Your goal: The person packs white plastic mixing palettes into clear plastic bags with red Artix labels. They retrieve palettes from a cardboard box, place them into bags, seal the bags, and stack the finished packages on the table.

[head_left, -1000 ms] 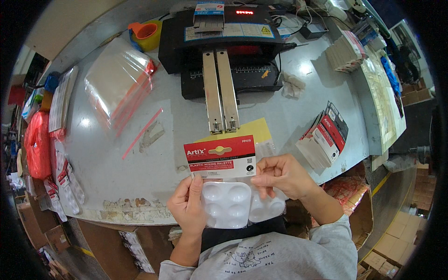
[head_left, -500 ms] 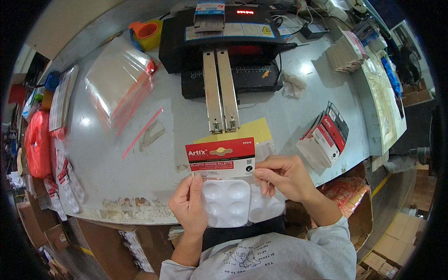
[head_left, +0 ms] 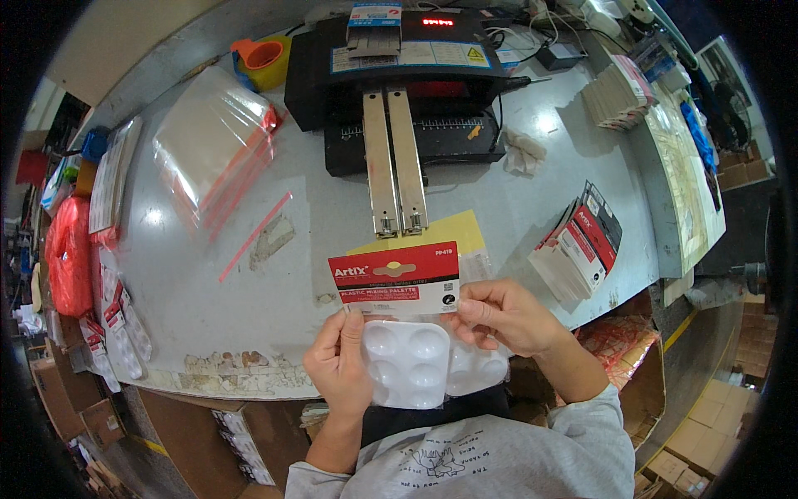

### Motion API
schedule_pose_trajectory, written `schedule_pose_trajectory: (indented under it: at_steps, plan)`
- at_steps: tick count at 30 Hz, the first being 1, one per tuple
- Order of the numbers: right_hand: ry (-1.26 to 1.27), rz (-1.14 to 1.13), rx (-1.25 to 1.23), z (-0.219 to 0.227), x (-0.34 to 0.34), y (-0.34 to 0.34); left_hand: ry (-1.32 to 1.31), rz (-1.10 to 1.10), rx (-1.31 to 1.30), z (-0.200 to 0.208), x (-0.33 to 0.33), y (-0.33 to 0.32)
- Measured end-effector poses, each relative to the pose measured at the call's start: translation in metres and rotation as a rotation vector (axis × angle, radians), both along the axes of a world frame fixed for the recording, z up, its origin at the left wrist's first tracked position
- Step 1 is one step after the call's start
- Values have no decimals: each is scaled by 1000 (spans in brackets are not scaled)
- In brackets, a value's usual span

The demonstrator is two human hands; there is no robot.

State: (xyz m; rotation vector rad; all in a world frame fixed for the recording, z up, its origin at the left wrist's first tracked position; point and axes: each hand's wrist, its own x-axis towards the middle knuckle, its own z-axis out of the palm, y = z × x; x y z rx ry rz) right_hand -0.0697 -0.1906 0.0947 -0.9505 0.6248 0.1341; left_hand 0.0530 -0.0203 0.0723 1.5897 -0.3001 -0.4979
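Observation:
Between my hands is a red, black and white header card (head_left: 396, 278) with a hanging slot, held level above the table's near edge. My left hand (head_left: 339, 353) pinches its lower left corner, thumb on the front. At the lower right corner my right hand (head_left: 507, 316) grips the card between thumb and fingers. Below the card hangs a white plastic mixing palette (head_left: 406, 364) with several round wells. A second white palette (head_left: 475, 368) shows beside it, partly behind the right fingers. Whether a clear bag encloses them is hard to see.
Ahead stands a black machine (head_left: 407, 62) with two metal rails (head_left: 395, 162) pointing toward me. A stack of header cards (head_left: 582, 241) lies at right, clear bags (head_left: 212, 141) at left. Beyond them is a tape roll (head_left: 264, 60). Packed palettes (head_left: 123, 328) lie at the left edge.
The card has tilted slightly, its right end a little higher. My right hand has shifted slightly, its fingers still at the card's lower right corner.

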Motion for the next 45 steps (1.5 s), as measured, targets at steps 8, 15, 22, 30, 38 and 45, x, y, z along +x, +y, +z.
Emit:
schedule_pose_trajectory:
  at_steps: [8, 15, 22, 30, 38, 45]
  plan:
    - [49, -97, -330, 8, -1, 12, -76, 16, 40, -2, 1, 1]
    - [-160, -13, -1115, 7, -5, 16, -84, 1, 58, 2, 0, 0]
    - [41, -53, -514, 5, -5, 15, -87, -2, 79, 2, 3, 3]
    - [65, -40, -244, 14, -1, 9, -87, 29, 53, -3, 3, 2]
    - [25, -17, 84, 0, -1, 8, -110, 17, 18, 4, 2, -1]
    - [-30, -235, -516, -1, -5, 28, -209, 13, 59, 6, -3, -2]
